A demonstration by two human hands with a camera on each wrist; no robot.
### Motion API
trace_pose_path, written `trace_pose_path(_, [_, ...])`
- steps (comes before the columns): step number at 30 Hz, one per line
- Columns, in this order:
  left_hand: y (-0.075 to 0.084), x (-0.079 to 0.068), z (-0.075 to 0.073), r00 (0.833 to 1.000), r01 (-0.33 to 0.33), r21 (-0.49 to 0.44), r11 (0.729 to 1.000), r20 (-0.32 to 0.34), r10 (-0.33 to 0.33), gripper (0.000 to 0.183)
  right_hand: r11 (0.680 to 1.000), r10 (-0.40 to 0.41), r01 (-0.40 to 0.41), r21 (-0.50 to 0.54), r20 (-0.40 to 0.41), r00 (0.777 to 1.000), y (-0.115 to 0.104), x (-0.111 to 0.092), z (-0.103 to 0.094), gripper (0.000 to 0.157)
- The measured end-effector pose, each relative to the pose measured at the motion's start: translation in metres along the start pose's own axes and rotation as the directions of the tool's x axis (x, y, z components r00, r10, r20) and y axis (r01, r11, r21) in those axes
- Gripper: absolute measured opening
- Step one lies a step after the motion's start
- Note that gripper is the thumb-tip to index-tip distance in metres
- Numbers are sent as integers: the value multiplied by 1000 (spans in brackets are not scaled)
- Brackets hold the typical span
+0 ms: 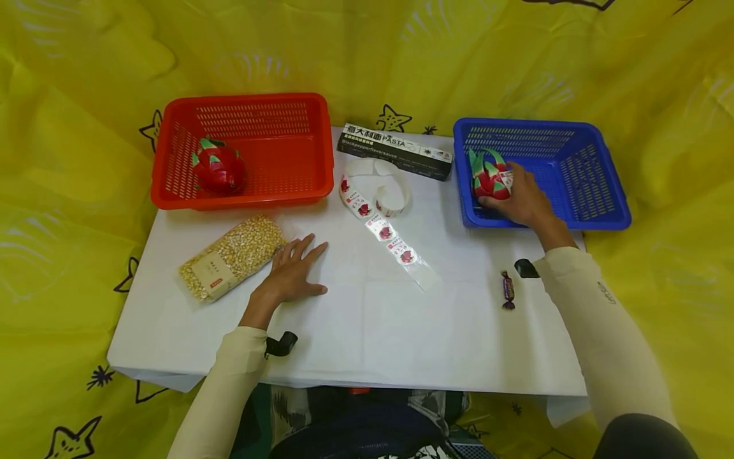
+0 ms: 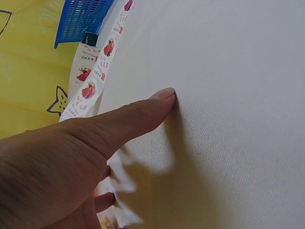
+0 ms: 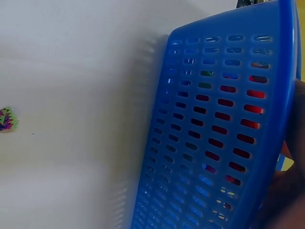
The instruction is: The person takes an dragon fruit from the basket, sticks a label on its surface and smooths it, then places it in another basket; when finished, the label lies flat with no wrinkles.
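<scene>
Corn bag [image 1: 234, 256], red basket [image 1: 281, 150] holding one dragon fruit [image 1: 219, 169], left hand [image 1: 292, 271] beside bag, fingers spread, holding nothing, sticker strip [image 1: 385, 232], pasta box [image 1: 395, 152], second dragon fruit [image 1: 489, 183] inside blue basket [image 1: 585, 182], right hand [image 1: 524, 201] curled round it, candy [image 1: 508, 290] nearer table's [image 1: 401, 347] front edge.

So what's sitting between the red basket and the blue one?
In the head view, the pasta box and a curled sticker strip lie between the red basket and the blue basket.
</scene>
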State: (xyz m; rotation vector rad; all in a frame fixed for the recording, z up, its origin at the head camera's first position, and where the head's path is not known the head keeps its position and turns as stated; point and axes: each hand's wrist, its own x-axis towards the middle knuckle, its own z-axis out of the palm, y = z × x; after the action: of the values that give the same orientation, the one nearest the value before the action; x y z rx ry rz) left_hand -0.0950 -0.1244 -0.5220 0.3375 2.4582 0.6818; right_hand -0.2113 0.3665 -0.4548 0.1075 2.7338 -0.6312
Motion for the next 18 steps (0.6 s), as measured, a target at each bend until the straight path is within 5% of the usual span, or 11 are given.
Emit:
trace_pose_path(9, [-2,-3,-2,1000,7,5,1000,-5,-7,99,1000,-21,20,-13,-65,998,-15,-8,-6,114])
trace_pose_path(18, [-2,-1,1,1000,0,30,1000,-8,1,99,986,-166,162,-35,-187,968,-52,-16,-9,97])
